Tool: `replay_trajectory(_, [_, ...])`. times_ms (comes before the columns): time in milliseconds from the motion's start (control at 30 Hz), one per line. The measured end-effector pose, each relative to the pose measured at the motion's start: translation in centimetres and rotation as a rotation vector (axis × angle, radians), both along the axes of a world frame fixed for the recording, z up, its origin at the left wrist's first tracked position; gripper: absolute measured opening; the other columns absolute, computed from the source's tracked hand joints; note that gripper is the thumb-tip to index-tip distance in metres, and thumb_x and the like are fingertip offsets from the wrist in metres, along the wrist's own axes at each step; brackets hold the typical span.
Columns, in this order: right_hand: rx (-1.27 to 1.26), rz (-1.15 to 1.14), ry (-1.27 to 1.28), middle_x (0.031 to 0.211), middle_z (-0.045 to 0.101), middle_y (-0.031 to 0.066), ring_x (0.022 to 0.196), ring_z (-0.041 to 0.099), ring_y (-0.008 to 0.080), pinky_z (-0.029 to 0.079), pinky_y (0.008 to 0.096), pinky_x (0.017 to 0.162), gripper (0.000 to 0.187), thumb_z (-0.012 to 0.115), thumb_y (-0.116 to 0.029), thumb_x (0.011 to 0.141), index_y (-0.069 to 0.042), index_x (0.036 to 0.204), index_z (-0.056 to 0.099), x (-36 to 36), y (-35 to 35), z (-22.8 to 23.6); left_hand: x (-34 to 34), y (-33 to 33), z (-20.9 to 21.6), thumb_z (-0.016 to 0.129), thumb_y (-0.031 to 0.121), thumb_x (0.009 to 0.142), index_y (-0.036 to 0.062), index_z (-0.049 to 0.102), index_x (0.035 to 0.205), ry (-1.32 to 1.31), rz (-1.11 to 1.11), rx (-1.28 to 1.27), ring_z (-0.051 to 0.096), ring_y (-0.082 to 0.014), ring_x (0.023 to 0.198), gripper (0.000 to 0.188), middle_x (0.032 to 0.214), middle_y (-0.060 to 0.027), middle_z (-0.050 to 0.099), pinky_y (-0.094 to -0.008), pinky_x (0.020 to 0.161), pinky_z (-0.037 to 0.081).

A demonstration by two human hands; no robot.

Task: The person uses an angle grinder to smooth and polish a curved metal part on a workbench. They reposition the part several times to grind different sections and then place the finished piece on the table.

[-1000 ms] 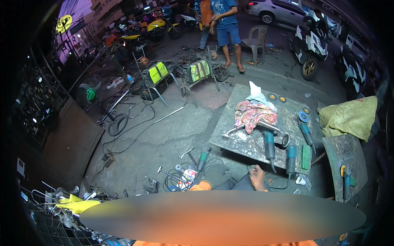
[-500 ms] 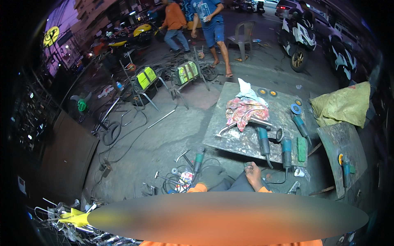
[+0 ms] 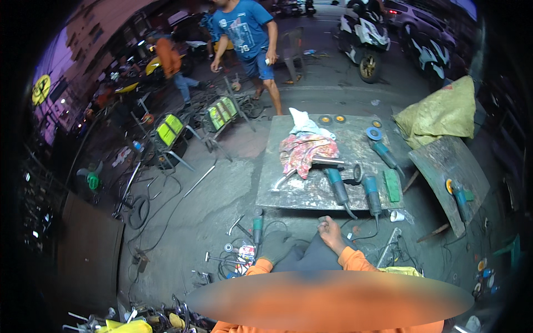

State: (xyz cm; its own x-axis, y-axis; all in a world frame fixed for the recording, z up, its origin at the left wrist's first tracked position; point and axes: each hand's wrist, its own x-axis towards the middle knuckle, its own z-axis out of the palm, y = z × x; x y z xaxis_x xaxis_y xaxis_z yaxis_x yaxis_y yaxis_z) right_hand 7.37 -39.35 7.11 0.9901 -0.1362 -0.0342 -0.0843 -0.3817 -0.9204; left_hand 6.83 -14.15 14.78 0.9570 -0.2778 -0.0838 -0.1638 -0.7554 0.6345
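My left hand [image 3: 276, 247], in a dark grey-green glove, lies over my left thigh; its fingers blend into the dark trousers. Beside it on the ground is a teal angle grinder [image 3: 257, 226]. My bare right hand [image 3: 331, 234] is raised over my right thigh, its fingers curled and pressed together; a small greyish bit shows at the fingertips, too small to name. Just beyond it stands a low worktable [image 3: 266, 188]. On it lie two teal grinders, one near the middle [image 3: 337, 186] and one nearer the edge [image 3: 372, 195], and a pinkish patterned cloth [image 3: 305, 152] over metal tubing [image 3: 286, 180].
Another grinder [image 3: 387, 155] with a disc and a green block [image 3: 392, 186] are on the table's right. A tilted board [image 3: 444, 166] and a yellowish sack [image 3: 438, 114] stand beyond. Hammers [image 3: 236, 225] and cables lie at left. A person in blue [image 3: 247, 33] walks behind the table.
The view has turned, so the table and tools sit further left. The person in blue has stepped closer; one in orange has walked left. My hands keep nearly the same pose.
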Motion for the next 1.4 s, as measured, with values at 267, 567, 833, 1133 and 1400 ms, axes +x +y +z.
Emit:
replay_trajectory(267, [0.054, -0.077, -0.115, 0.080, 0.064, 0.0064, 0.075, 0.063, 0.0128, 0.049, 0.0338, 0.066, 0.019, 0.063, -0.010, 0.093, -0.001, 0.109, 0.062, -0.6, 0.2, 1.4, -0.5, -0.4, -0.1, 0.063, 0.032, 0.094, 0.0038, 0.077, 0.097, -0.122, -0.041, -0.126, 0.068, -0.0399, 0.094, 0.031, 0.098, -0.0196, 0.074, -0.0472, 0.086, 0.052])
replay_trajectory(567, [0.093, -0.105, -0.085, 0.075, 0.066, 0.0117, 0.068, 0.062, 0.0187, 0.048, 0.0375, 0.064, 0.017, 0.065, -0.016, 0.094, 0.000, 0.096, 0.060, 0.1, 0.6, 1.2, -0.4, -0.8, 1.3, 0.063, 0.034, 0.094, 0.0036, 0.076, 0.101, -0.050, -0.022, -0.095, 0.071, -0.0396, 0.093, 0.034, 0.099, -0.0197, 0.075, -0.0445, 0.083, 0.054])
replay_trajectory(833, [0.131, -0.111, -0.027, 0.081, 0.069, 0.0155, 0.074, 0.068, 0.0247, 0.052, 0.0390, 0.069, 0.023, 0.062, -0.016, 0.090, -0.001, 0.106, 0.067, 0.0, 0.0, 1.6, 0.0, -1.1, 0.8, 0.063, 0.036, 0.095, 0.0034, 0.076, 0.103, -0.020, 0.008, -0.019, 0.071, -0.0404, 0.093, 0.036, 0.098, -0.0208, 0.074, -0.0454, 0.084, 0.054])
replay_trajectory(1133, [0.322, -0.221, -0.022, 0.088, 0.072, 0.0060, 0.079, 0.067, 0.0127, 0.053, 0.0291, 0.071, 0.010, 0.064, -0.006, 0.092, -0.004, 0.101, 0.070, 2.6, -1.9, 2.5, -0.3, -0.6, 0.3, 0.064, 0.033, 0.093, 0.0035, 0.076, 0.103, -0.081, -0.015, -0.048, 0.071, -0.0397, 0.090, 0.033, 0.098, -0.0221, 0.074, -0.0446, 0.081, 0.055])
replay_trajectory(1400, [-0.370, -0.319, -0.379, 0.120, 0.067, 0.0254, 0.117, 0.061, 0.0414, 0.047, 0.0495, 0.102, 0.045, 0.077, -0.032, 0.084, -0.001, 0.114, 0.067, 20.2, -12.1, 9.6, 0.0, -0.5, -0.4, 0.063, 0.035, 0.091, 0.0059, 0.077, 0.099, -0.011, -0.035, -0.067, 0.070, -0.0408, 0.093, 0.033, 0.098, -0.0209, 0.073, -0.0475, 0.081, 0.055])
